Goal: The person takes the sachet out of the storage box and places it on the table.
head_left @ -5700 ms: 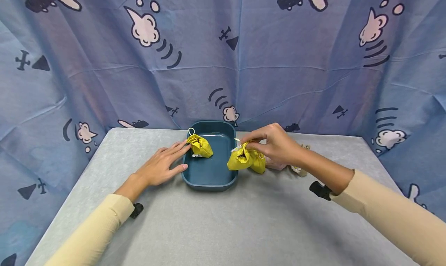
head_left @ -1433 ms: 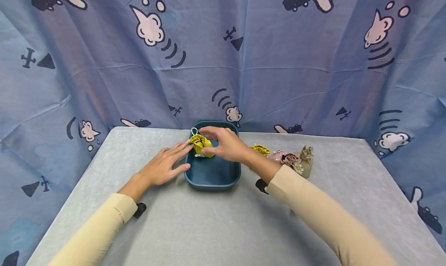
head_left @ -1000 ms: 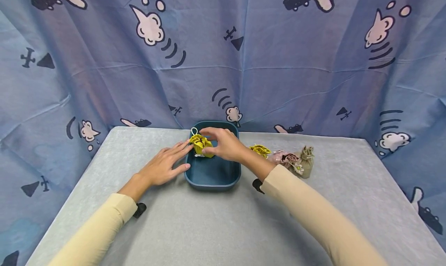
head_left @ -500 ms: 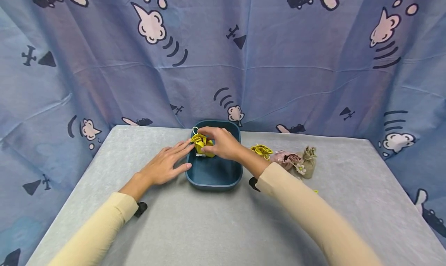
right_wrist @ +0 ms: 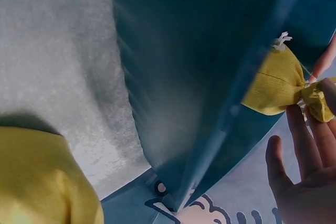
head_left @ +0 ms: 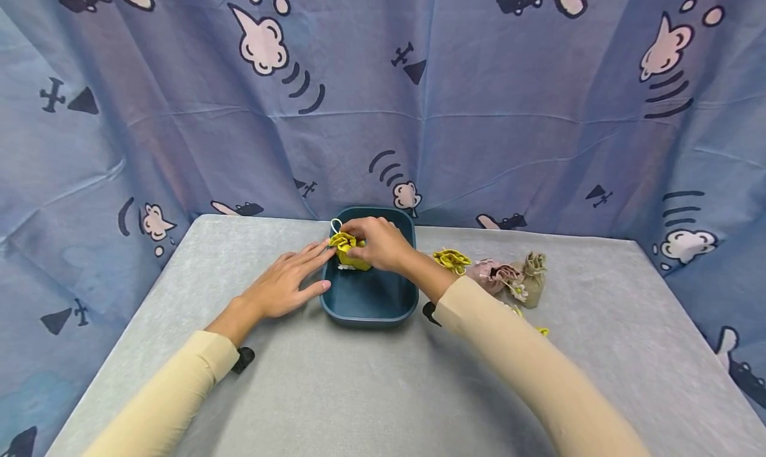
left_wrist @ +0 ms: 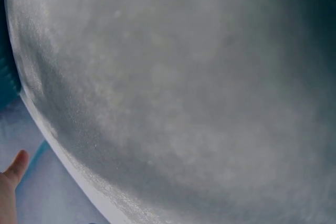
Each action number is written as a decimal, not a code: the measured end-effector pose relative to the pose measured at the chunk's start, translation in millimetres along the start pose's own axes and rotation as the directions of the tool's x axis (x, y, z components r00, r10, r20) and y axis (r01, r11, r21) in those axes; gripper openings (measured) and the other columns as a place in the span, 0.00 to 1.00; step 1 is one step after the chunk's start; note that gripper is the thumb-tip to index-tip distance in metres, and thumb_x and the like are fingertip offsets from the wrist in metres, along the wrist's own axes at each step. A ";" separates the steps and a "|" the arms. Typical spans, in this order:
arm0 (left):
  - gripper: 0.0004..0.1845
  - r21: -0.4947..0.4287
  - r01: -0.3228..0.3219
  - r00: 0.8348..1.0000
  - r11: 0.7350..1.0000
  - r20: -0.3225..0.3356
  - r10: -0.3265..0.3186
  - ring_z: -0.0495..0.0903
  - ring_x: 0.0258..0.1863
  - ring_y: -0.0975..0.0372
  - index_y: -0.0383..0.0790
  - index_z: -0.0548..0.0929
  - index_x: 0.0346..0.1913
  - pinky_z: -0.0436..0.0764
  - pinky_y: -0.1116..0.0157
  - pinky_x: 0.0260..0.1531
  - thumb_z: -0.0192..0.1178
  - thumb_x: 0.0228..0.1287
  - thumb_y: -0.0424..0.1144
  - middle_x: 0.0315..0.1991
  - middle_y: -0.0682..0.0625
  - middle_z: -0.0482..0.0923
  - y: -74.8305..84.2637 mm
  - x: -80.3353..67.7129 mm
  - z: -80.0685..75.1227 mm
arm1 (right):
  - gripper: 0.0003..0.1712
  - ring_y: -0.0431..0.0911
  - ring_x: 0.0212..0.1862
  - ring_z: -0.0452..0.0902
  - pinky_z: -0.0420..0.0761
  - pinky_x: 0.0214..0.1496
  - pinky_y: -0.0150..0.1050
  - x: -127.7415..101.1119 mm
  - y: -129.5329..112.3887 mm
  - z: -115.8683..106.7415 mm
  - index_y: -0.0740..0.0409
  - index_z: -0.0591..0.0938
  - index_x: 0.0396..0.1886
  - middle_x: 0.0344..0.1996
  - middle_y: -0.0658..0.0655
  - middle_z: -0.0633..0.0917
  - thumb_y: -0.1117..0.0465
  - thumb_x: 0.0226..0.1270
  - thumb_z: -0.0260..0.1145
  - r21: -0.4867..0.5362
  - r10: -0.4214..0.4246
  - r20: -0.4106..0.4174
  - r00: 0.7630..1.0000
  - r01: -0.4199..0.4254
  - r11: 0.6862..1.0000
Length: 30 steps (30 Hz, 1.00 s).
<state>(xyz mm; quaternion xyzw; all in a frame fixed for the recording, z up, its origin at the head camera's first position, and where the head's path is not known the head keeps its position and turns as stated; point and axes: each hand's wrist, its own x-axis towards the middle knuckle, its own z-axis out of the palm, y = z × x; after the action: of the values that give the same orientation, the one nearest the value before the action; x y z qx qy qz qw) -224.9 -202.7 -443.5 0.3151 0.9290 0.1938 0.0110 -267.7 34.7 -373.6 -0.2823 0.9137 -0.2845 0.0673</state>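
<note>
A small yellow drawstring pouch (head_left: 354,260) sits in the left part of a dark teal bin (head_left: 368,321). It has a white loop (head_left: 336,225) at its gathered neck. My right hand (head_left: 383,244) reaches over the bin and pinches that neck between thumb and fingers; the right wrist view shows the round body of the yellow pouch (right_wrist: 275,82) below the grip. My left hand (head_left: 287,281) lies at the bin's left wall, fingers straight, fingertips over the rim beside the pouch. Only a digit of the left hand (left_wrist: 13,174) shows in the left wrist view.
Right of the bin stand another yellow pouch (head_left: 453,260), a pink pouch (head_left: 487,275) and a beige pouch (head_left: 532,281). A further yellow piece (head_left: 542,331) is mostly hidden behind the right sleeve. A patterned blue curtain (head_left: 335,98) hangs behind the grey table (head_left: 335,390).
Earlier my right hand held a yellow pouch right of the bin; it has let that go and moved left into the bin. Its thumb and fingers have closed on the pouch there.
</note>
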 end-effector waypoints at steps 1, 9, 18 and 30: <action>0.35 0.002 0.000 1.000 1.000 0.001 0.000 0.51 0.77 0.54 0.55 0.55 0.79 0.58 0.44 0.69 0.46 0.75 0.62 0.80 0.57 0.45 0.1 0.1 0.3 | 0.25 0.47 0.56 0.82 0.77 0.60 0.46 -0.1 -0.1 0.0 0.57 0.82 0.62 0.56 0.55 0.85 0.63 0.64 0.73 -0.007 0.004 -0.007 1.000 -0.004 1.000; 0.36 0.010 0.011 1.000 1.000 0.012 -0.011 0.50 0.78 0.56 0.54 0.56 0.79 0.58 0.44 0.69 0.43 0.75 0.65 0.80 0.57 0.45 1.3 0.9 2.3 | 0.16 0.46 0.51 0.84 0.79 0.56 0.45 -0.7 1.8 1.0 0.55 0.87 0.54 0.49 0.53 0.88 0.66 0.67 0.69 -0.025 0.002 -0.065 0.998 -0.004 1.000; 0.36 0.004 -0.002 1.000 1.000 0.002 0.002 0.50 0.77 0.55 0.54 0.55 0.80 0.57 0.44 0.69 0.44 0.75 0.64 0.80 0.57 0.45 2.2 0.6 1.0 | 0.13 0.45 0.47 0.85 0.82 0.52 0.41 -2.2 3.5 -1.8 0.56 0.89 0.50 0.44 0.53 0.89 0.66 0.69 0.67 -0.026 -0.008 -0.108 0.994 0.005 1.000; 0.36 0.001 -0.026 0.999 1.000 -0.020 0.026 0.53 0.77 0.50 0.54 0.54 0.80 0.59 0.43 0.68 0.44 0.76 0.63 0.80 0.55 0.46 0.2 0.1 1.4 | 0.12 0.45 0.47 0.85 0.83 0.49 0.39 -7.6 3.9 -7.1 0.55 0.89 0.50 0.45 0.53 0.89 0.66 0.70 0.66 -0.007 -0.002 -0.139 0.990 0.001 1.000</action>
<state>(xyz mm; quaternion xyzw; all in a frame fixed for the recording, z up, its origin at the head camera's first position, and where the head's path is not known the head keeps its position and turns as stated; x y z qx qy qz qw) -224.7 -202.0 -444.7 0.3253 0.9249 0.1967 -0.0011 -265.2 45.0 -370.2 -0.2625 0.9170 -0.3002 0.0024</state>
